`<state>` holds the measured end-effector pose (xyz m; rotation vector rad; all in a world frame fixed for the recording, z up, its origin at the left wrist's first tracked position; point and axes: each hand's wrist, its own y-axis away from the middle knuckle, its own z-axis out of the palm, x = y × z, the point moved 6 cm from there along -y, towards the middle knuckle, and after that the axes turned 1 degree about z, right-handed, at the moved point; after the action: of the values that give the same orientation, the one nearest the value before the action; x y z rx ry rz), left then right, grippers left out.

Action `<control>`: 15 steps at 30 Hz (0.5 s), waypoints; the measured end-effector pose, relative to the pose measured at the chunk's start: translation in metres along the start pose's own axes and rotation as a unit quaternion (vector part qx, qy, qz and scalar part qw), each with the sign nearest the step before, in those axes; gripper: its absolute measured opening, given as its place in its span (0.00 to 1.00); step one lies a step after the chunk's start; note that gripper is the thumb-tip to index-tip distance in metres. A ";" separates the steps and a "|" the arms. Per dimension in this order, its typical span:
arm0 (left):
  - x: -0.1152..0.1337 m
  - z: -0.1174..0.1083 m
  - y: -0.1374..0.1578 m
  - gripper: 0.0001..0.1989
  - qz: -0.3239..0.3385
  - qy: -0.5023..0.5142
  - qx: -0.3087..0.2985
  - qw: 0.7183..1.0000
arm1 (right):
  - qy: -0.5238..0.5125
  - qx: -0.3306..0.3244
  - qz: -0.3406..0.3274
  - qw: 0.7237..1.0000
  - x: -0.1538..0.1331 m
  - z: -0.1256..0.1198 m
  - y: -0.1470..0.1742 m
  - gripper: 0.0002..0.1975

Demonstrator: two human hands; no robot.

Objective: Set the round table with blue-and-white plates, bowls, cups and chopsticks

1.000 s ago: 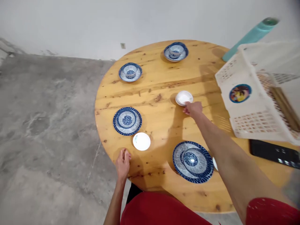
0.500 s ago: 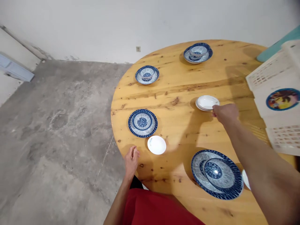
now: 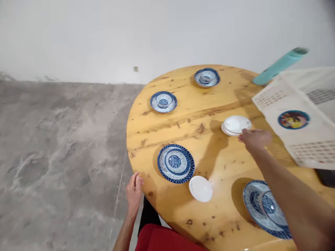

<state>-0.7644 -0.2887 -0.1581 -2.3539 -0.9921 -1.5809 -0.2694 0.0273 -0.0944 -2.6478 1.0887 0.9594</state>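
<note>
Stack of round white ceramic dishes (image 3: 235, 124), rim pinched by right hand (image 3: 255, 140); left hand (image 3: 133, 191) empty, half-open, loosely curled.

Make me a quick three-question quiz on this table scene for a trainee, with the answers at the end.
1. Which hand is at the rim of the stacked white dishes?
2. True or false: the left hand grips a blue-patterned plate.
3. What colour is the tall tube near the white basket? A) red B) teal C) black

Key:
1. The right hand.
2. False; it is by the table edge, holding no plate.
3. B
</note>
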 end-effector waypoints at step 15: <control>0.006 -0.048 -0.071 0.19 0.020 -0.009 -0.026 0.999 | -0.151 -0.207 -0.051 0.965 -0.092 0.051 0.153 0.13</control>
<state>-0.8421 -0.2528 -0.1484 -2.4103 -0.9114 -1.5943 -0.4469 -0.0133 -0.0609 -2.6913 0.7417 1.6567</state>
